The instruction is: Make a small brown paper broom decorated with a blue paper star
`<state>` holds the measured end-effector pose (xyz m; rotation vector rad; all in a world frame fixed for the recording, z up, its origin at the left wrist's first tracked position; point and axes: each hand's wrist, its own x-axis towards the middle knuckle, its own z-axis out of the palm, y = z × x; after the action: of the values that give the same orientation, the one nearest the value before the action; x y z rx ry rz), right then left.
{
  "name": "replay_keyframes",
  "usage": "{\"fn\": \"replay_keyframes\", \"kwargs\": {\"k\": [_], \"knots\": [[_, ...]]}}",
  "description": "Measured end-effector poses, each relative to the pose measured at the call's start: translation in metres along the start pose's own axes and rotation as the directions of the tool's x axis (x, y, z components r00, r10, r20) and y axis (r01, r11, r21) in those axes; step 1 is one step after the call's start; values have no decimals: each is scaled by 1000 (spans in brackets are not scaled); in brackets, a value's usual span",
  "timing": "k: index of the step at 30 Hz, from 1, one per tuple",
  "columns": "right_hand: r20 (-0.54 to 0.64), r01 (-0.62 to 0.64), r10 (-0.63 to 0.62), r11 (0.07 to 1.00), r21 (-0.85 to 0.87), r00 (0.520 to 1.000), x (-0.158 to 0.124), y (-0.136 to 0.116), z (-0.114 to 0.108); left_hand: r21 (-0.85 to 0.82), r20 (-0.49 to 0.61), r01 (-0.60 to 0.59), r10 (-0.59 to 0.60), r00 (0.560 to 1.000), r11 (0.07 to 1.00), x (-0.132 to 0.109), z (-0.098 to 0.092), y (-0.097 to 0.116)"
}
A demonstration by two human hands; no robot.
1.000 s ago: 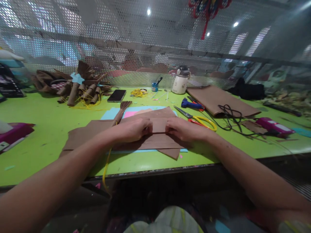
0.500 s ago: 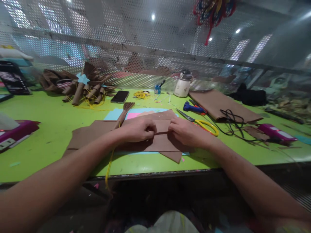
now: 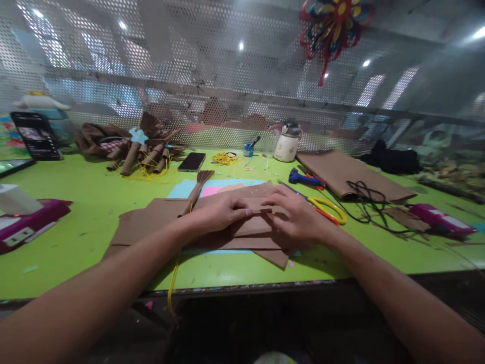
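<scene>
Both my hands rest on a folded strip of brown paper [image 3: 250, 226] in the middle of the green table [image 3: 87, 202]. My left hand [image 3: 220, 211] lies on its left part with the fingers curled and pressing down. My right hand [image 3: 297, 216] lies on its right part, fingers bent over the fold. More brown sheets [image 3: 151, 222] spread out under and left of the strip, on blue and pink paper [image 3: 189, 188]. A small brown paper broom [image 3: 197, 184] with a yellow string lies just beyond my left hand.
Yellow-handled scissors [image 3: 325, 207] and a blue tool [image 3: 301, 177] lie right of my hands, with a brown paper stack [image 3: 341, 172] and black cord [image 3: 366, 194]. Rolled paper brooms [image 3: 146, 151], a phone [image 3: 192, 162], a white jar [image 3: 287, 143] stand at the back. Pink boxes [image 3: 28, 225] flank both sides.
My hands have drawn closer together on the brown strip and now press it flatter, the right fingers reaching over the fold. The view has tilted up a little.
</scene>
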<state>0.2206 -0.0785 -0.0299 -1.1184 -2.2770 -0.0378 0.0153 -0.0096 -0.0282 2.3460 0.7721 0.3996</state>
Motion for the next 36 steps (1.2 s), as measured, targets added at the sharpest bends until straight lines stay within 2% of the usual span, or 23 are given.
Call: {"fn": "replay_keyframes", "kwargs": {"k": [3,6,8,10,14,21,24,28,31,33,36], "knots": [[67,-177,166,960,219,984,1,1,-4,-1,-17,-2,2,1000,1000,-2,1,6],[189,-280,232,915,289,954,3,1,-3,-7,-15,-8,8,1000,1000,-1,3,8],[197,-303,254,911,280,947,4,1,-1,-5,-26,-3,3,1000,1000,-1,5,7],[157,-329,294,900,285,943,4,0,1,-23,-40,4,-5,999,1000,-1,6,6],[106,-319,302,897,306,948,2,1,0,-122,-43,17,-23,999,992,-4,4,11],[142,-349,319,877,330,937,0,9,-2,-257,47,128,-120,992,958,-7,-4,16],[142,-298,267,908,295,953,1,10,-1,-226,27,133,-131,991,965,-7,-4,15],[76,-117,103,971,207,992,3,6,4,-115,-19,80,-83,996,990,-5,0,12],[44,-24,18,990,137,999,3,6,7,0,-94,26,-26,995,1000,-3,4,8],[54,-17,11,994,109,998,3,6,7,75,-125,-8,17,992,997,-2,5,7],[110,-50,39,993,104,993,2,6,4,137,-113,-34,50,992,990,-3,4,8]]}}
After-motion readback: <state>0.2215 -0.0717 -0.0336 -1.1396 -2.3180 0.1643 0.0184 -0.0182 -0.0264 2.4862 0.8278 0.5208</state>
